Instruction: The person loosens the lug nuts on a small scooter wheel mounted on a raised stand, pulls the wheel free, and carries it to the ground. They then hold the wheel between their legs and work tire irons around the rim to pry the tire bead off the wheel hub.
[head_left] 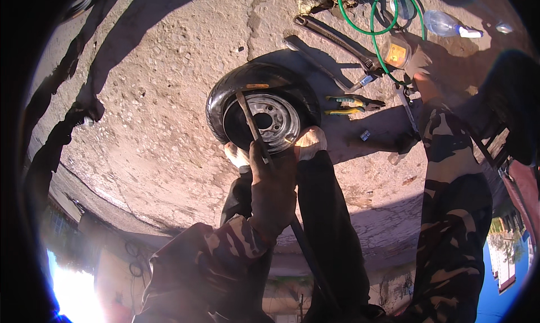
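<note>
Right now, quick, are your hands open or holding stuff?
Left hand: closed, holding a metal pry bar.
Right hand: at the yellow-labelled container; can't tell whether it's gripping.

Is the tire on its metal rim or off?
On, at least partly: the tire curves around the metal rim; whether fully seated, cannot tell.

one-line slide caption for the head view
Left hand gripping a metal bar over a wheel, right hand beside a jar, on rough ground.
</note>
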Demonstrator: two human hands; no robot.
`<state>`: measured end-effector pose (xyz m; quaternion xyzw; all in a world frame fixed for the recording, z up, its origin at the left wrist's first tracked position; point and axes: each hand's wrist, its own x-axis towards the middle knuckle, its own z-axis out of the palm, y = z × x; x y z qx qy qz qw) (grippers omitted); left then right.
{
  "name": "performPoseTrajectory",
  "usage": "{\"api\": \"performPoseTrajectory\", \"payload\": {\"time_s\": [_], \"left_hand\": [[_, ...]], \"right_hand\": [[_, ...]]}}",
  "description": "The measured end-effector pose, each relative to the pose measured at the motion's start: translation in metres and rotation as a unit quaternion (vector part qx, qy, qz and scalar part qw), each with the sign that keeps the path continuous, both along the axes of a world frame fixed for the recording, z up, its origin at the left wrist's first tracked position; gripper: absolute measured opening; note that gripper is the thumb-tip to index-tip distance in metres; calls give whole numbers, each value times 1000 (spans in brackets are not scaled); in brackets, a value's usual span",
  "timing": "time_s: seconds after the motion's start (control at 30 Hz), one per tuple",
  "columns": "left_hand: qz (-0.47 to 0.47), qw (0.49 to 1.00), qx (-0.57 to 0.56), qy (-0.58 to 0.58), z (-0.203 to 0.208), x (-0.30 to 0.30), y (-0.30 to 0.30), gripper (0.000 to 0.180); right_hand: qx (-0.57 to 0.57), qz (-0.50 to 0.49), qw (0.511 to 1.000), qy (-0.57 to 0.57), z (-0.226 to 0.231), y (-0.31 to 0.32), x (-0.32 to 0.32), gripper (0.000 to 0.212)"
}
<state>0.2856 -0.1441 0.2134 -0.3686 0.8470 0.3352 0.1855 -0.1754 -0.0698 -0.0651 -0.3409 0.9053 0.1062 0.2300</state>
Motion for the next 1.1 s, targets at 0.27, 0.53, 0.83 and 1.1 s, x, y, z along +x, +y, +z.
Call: {"api": "performPoseTrajectory", "payload": {"time_s": [0.27,0.53,0.83,1.1], "left_hand": [[121,989,59,63,-6,6,8,34],[151,985,39,74,-7,-3,17,44],[524,784,303,136,-27,4,35,52],[514,826,173,153,-40,-3,37,73]], "right_hand": [[110,108,987,55,-29,17,-9,61],[-1,50,999,2,46,-24,3,45],[-108,-138,944,-278,99,-59,6,28],[115,27,966,-231,194,-74,40,31]]}}
